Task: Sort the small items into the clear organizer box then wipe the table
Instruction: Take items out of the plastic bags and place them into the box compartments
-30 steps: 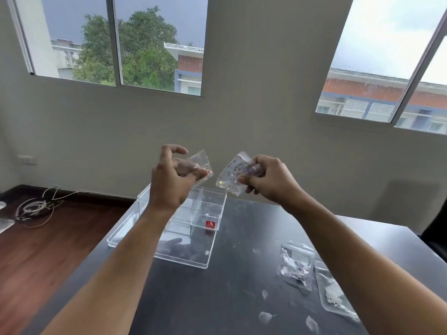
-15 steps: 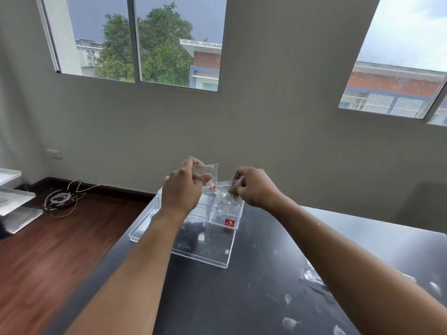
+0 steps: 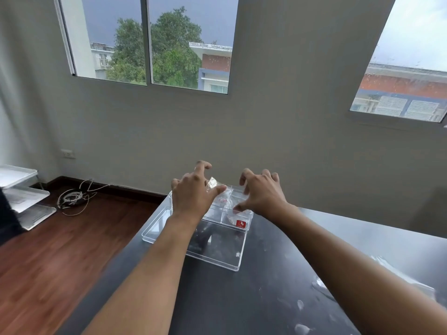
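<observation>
Clear organizer box (image 3: 238, 234), far end of dark table (image 3: 242, 301): left hand (image 3: 193, 197) pinches a small clear bag (image 3: 214, 183) directly above the rear compartments; right hand (image 3: 262, 194), fingers spread and empty, hovers over a bag (image 3: 233, 215) lying in the front-right compartment.

1. The organizer box (image 3: 225, 213) sits on the worktop (image 3: 242, 298), near the middle of the frame.
2. Its lid (image 3: 217, 245) lies on the worktop, in front of and under the box.
3. Small bags (image 3: 401, 279) lie at the lower right.
4. Cables (image 3: 72, 198) lie on the floor at the left, with trays (image 3: 21, 189) left of them.
</observation>
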Demonstrator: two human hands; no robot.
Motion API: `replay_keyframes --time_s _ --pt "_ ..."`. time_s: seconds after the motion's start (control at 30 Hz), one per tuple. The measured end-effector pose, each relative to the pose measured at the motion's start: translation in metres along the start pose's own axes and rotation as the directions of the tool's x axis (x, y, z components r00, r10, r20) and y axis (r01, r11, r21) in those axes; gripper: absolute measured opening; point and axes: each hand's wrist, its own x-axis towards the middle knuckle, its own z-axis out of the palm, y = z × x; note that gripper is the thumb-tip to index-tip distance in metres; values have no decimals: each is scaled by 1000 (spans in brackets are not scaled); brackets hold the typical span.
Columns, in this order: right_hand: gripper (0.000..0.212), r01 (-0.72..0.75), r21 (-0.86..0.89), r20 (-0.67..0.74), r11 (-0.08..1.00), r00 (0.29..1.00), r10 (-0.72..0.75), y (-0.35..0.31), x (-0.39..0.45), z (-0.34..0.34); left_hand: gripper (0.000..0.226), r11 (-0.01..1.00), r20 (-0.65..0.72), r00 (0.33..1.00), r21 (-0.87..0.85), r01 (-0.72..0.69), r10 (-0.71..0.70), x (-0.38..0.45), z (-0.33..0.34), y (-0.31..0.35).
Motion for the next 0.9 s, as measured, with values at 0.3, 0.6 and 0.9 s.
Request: replay_keyframes --time_s 0.3,0.6,0.9 --pt "31 81 27 1 996 997 -81 -6 -11 -3 13 991 105 986 -4 -131 131 -2 2 5" --pt "20 121 -14 229 993 967 -115 -6 -2 -8 47 965 315 944 199 -169 101 -10 -2 18" --pt "23 92 248 -84 964 994 -73 38 -61 -43 30 955 130 947 8 -297 293 -15 3 38"
